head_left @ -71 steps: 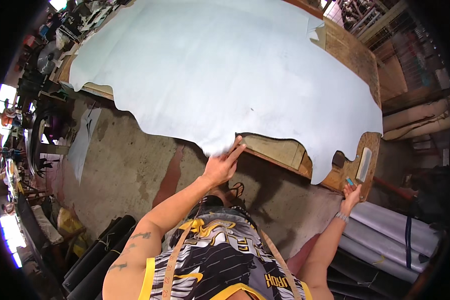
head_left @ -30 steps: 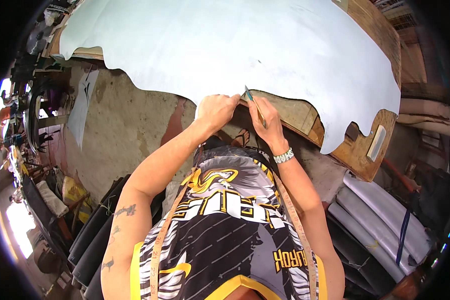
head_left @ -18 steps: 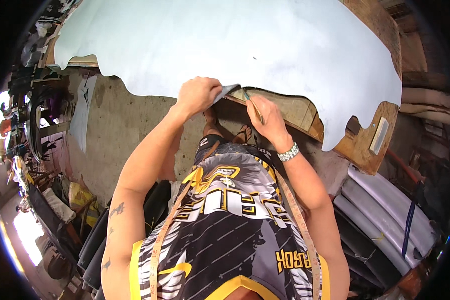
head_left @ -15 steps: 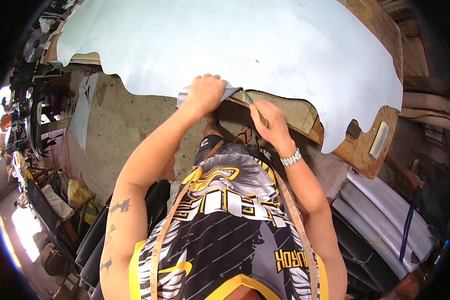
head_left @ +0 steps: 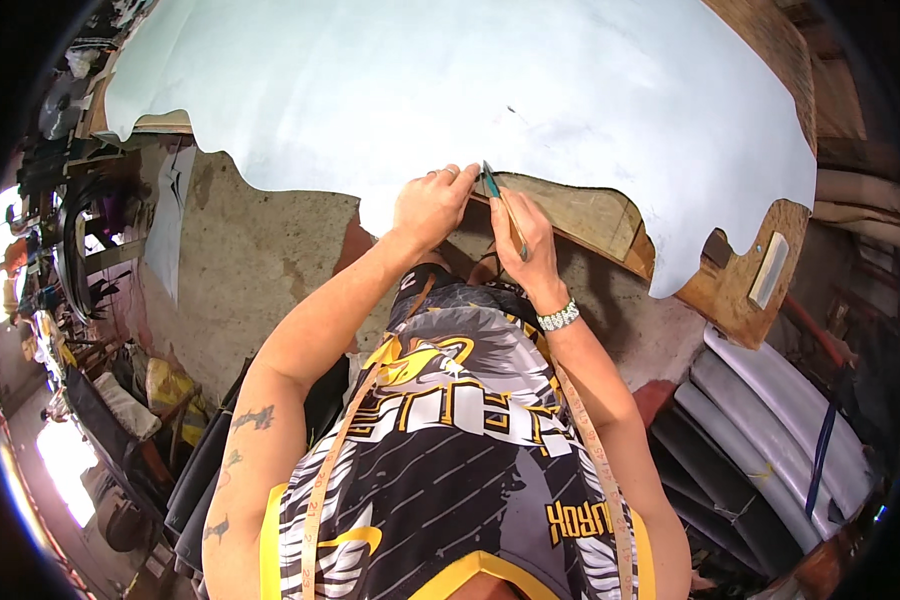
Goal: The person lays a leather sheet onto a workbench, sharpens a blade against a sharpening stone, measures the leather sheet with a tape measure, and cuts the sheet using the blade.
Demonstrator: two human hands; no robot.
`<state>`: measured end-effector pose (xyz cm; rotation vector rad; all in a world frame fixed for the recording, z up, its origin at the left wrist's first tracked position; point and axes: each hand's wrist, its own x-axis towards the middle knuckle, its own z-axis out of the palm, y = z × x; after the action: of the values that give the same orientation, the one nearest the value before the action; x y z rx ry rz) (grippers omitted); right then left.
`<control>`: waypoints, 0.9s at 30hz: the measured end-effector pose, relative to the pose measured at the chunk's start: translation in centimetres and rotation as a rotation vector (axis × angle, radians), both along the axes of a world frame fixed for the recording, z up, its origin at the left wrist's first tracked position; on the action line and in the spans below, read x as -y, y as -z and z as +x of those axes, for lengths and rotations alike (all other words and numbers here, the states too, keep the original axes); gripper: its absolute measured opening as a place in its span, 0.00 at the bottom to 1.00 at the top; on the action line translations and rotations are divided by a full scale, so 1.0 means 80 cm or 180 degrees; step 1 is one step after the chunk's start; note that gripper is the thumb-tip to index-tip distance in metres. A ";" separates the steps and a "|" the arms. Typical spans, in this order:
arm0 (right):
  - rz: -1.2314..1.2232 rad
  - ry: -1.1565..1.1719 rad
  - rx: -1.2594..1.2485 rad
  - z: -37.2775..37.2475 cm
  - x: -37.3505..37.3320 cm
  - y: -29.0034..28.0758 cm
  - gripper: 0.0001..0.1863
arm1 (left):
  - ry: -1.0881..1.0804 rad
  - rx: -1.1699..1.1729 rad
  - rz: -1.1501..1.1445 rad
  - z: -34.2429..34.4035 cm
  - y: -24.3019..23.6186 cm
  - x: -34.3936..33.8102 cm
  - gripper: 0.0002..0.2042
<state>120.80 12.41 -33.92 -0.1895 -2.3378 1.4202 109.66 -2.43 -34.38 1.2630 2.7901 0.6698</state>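
A large pale blue-white sheet (head_left: pixel 320 100), looking like a leather hide with an uneven edge, is spread over the table. My left hand (head_left: pixel 432 208) is closed at its near edge, fingertips on the sheet; what lies under the palm is hidden. In my right hand (head_left: pixel 525 240) is a slim pointed tool (head_left: pixel 492 185) with a teal front and a brown shaft, gripped like a pen. Its tip touches the sheet's edge just right of my left fingertips. Whether that tip is a blade is too small to tell.
The wooden table (head_left: pixel 590 218) shows through a curved gap in the edge. A flat pale bar (head_left: pixel 768 268) lies at its right corner. Grey rolls (head_left: pixel 770 430) and black rolls (head_left: pixel 710 490) lie at lower right. A tape measure (head_left: pixel 315 500) hangs around my neck.
The sheet's folded-up edge by my left hand now lies unfolded, pale side showing. My left hand has shifted right, its fingertips close to the tool. The tool's tip has moved slightly farther onto the edge.
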 end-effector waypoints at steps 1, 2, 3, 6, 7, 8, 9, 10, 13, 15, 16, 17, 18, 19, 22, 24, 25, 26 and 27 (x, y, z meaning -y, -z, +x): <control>-0.0009 -0.0004 -0.0002 0.001 -0.001 0.001 0.10 | 0.0017 0.0022 -0.0074 -0.001 -0.001 -0.002 0.12; 0.0041 -0.0059 0.0039 0.002 -0.002 0.001 0.10 | 0.0032 0.0046 -0.0139 -0.001 -0.001 -0.003 0.13; 0.0092 -0.0112 0.0080 0.001 -0.003 0.002 0.10 | 0.0028 0.0046 -0.0138 -0.002 -0.002 -0.003 0.13; 0.0254 -0.0046 -0.0004 -0.001 0.002 0.012 0.10 | 0.0056 0.0167 -0.0316 -0.007 -0.007 -0.007 0.13; 0.0256 -0.0043 -0.0007 -0.002 0.002 0.015 0.10 | 0.0095 0.0247 -0.0399 -0.010 -0.009 -0.009 0.12; 0.0273 -0.0005 -0.0019 -0.004 0.005 0.015 0.10 | 0.0132 0.0328 -0.0489 -0.012 -0.011 -0.009 0.12; 0.0289 0.0036 -0.0031 -0.006 0.007 0.016 0.10 | 0.0135 0.0327 -0.0495 -0.013 -0.013 -0.009 0.12; 0.0284 0.0041 -0.0032 -0.005 0.008 0.015 0.10 | 0.0092 0.0410 -0.0484 -0.013 -0.016 -0.009 0.11; 0.0299 0.0111 0.0261 -0.010 0.011 0.014 0.12 | -0.0005 0.0507 -0.0320 -0.018 -0.020 -0.009 0.10; 0.0274 0.0186 -0.0078 -0.012 0.010 0.014 0.13 | -0.0058 0.0548 -0.0162 -0.018 -0.027 -0.011 0.10; 0.0273 0.0209 -0.0074 -0.008 0.010 0.014 0.13 | -0.0081 0.0598 -0.0240 -0.020 -0.031 -0.009 0.10; 0.0251 0.0206 -0.0095 -0.003 0.011 0.015 0.13 | -0.0112 0.0638 -0.0312 -0.023 -0.034 -0.008 0.10; 0.0230 0.0202 -0.0113 0.000 0.011 0.016 0.13 | -0.0095 0.0634 -0.0310 -0.023 -0.032 -0.007 0.10; 0.0235 0.0215 -0.0115 -0.002 0.010 0.018 0.13 | -0.0097 0.0620 -0.0278 -0.021 -0.027 -0.005 0.10; 0.0252 0.0216 -0.0011 0.002 0.016 0.021 0.14 | -0.0171 0.0608 -0.0221 -0.009 -0.022 -0.005 0.12; 0.0283 0.0228 -0.0054 0.001 0.017 0.020 0.14 | -0.0258 0.0583 -0.0182 -0.007 -0.018 -0.006 0.12; 0.0317 0.0241 -0.0105 0.000 0.017 0.019 0.14 | -0.0216 0.0570 -0.0202 -0.008 -0.015 -0.006 0.13; 0.0318 0.0226 -0.0101 0.000 0.016 0.019 0.14 | -0.0178 0.0557 -0.0218 -0.008 -0.014 -0.006 0.13; 0.0332 0.0219 -0.0076 0.000 0.016 0.018 0.14 | -0.0194 0.0562 -0.0214 -0.011 -0.014 -0.007 0.13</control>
<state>120.80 11.13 -35.34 -0.2199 -2.3554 1.2581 108.77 -1.90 -33.30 1.0559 2.6923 0.6496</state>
